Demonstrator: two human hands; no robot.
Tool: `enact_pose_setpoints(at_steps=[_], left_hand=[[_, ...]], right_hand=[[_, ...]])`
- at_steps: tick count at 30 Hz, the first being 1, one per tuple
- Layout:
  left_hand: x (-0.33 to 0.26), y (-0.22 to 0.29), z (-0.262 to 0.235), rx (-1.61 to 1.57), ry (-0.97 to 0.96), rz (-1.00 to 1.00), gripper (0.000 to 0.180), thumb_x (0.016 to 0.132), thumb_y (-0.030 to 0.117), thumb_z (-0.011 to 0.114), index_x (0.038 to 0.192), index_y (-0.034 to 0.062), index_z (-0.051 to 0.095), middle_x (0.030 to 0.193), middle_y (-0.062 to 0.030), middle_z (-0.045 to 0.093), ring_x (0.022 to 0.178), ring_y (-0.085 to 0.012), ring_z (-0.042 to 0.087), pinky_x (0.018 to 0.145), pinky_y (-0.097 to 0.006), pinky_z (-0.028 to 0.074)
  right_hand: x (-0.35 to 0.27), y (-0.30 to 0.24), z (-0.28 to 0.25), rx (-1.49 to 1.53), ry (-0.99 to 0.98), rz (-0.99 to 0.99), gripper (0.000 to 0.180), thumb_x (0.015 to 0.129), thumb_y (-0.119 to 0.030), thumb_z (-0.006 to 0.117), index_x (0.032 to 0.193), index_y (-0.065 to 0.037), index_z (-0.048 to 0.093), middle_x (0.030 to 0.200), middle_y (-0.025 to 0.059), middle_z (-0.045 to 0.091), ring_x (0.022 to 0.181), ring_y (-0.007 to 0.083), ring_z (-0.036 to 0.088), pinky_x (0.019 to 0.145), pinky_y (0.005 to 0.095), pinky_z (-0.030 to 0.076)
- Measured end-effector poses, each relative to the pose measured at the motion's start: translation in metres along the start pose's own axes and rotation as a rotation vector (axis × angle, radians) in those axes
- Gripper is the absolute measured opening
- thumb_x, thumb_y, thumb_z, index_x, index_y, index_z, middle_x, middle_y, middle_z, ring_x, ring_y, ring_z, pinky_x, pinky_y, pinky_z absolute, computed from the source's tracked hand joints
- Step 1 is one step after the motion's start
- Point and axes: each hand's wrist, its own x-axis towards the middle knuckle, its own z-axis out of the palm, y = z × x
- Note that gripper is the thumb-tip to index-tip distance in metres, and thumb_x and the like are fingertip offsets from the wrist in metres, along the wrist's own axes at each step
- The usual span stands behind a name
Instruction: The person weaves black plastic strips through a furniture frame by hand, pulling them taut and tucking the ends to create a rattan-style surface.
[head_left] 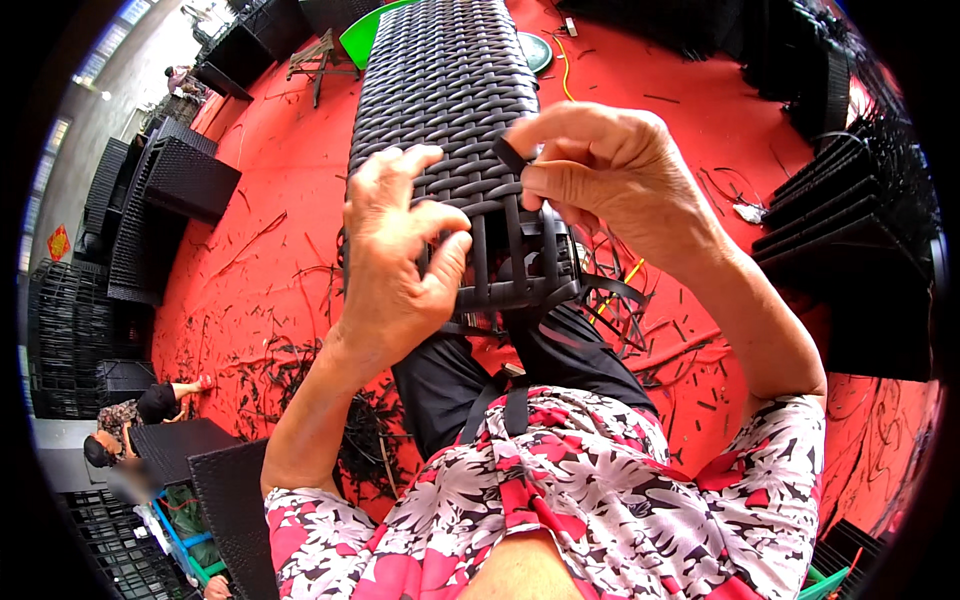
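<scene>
A long dark-grey woven wicker piece [440, 85] stretches away from my lap. At its near end the weave stops, and open vertical strips [515, 245] run down to the frame's edge. My left hand [400, 245] is at the left side of this end, its fingers curved and apart, with nothing seen between thumb and forefinger. Over the right side, my right hand [625, 165] pinches a flat black plastic wicker strip [508, 153] between thumb and fingers. Several loose strip ends [615, 305] hang off the right corner; part of the frame's inside is hidden in shadow.
Strip scraps [370, 430] litter the red floor covering [270, 150]. Stacked dark wicker pieces [850, 200] stand at the right, and more wicker furniture [190, 180] at the left. A folding stool [318, 62] is beyond. Another person [150, 405] sits at lower left.
</scene>
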Motion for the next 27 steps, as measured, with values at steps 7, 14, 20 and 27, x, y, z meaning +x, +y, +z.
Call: enact_pose_setpoints(at_steps=[7,14,20,27], left_hand=[[-0.002,-0.004,0.007,0.074,-0.257,0.027,0.016,0.075,0.014,0.061,0.083,0.0012,0.067,0.138,-0.0197,0.041,0.128,-0.0412,0.031,0.107,-0.052,0.019],[-0.006,-0.011,0.011,-0.085,-0.228,-0.030,0.018,0.075,0.016,0.064,0.088,0.0043,0.069,0.141,-0.0177,0.039,0.131,-0.0402,0.027,0.108,-0.052,0.015],[0.000,-0.011,0.012,-0.159,-0.243,-0.060,0.014,0.075,0.016,0.066,0.087,0.0087,0.070,0.142,-0.0146,0.039,0.132,-0.0378,0.027,0.108,-0.050,0.014],[0.006,-0.015,0.007,-0.325,-0.198,-0.199,0.005,0.073,0.012,0.070,0.075,0.0079,0.068,0.135,-0.0092,0.046,0.130,-0.0295,0.031,0.107,-0.045,0.019]], right_hand=[[0.006,-0.015,0.000,-0.673,-0.148,-0.147,0.004,0.072,-0.001,0.060,0.075,0.002,0.060,0.060,0.0119,0.057,0.053,0.0190,0.057,0.052,0.0321,0.044],[0.024,-0.021,0.014,-1.073,-0.422,-0.258,0.006,0.064,-0.002,0.055,0.061,0.003,0.056,0.061,0.0209,0.055,0.058,0.0378,0.056,0.056,0.0435,0.043],[0.027,-0.006,0.023,-0.917,-0.426,-0.214,0.013,0.060,-0.006,0.062,0.064,0.006,0.060,0.065,0.0231,0.059,0.067,0.0364,0.062,0.063,0.0437,0.049],[0.008,0.009,0.013,-0.625,-0.036,-0.228,0.010,0.074,-0.004,0.065,0.083,0.000,0.065,0.066,0.0118,0.060,0.059,0.0227,0.058,0.056,0.0343,0.046]])
